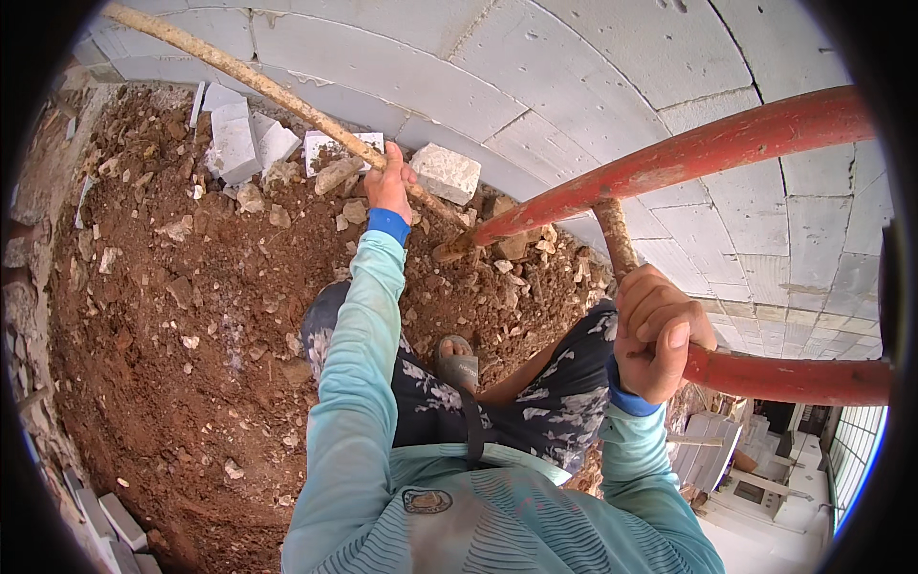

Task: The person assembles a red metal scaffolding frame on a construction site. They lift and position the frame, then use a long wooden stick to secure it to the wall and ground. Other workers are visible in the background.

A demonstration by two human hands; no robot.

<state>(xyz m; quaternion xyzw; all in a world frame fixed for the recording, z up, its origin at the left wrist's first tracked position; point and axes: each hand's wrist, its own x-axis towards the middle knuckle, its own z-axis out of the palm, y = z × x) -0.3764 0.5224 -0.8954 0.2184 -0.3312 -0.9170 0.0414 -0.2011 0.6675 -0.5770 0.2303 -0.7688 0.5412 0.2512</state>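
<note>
A red metal tube frame, worn like a scaffold frame, slopes from the right side down toward the rubble. My right hand is wrapped around its short rusty crossbar, close to a second red tube. My left hand, arm reaching forward, is closed on a long thin rusty pole. That pole runs from the upper left down to the lower end of the red tube; whether the two are joined there I cannot tell. Part of each grip is hidden by my own fingers.
A wall of pale grey blocks rises ahead and to the right. Broken white blocks and a loose block lie along its foot. Brown soil with stones covers the ground around my sandalled foot. More blocks stand at lower right.
</note>
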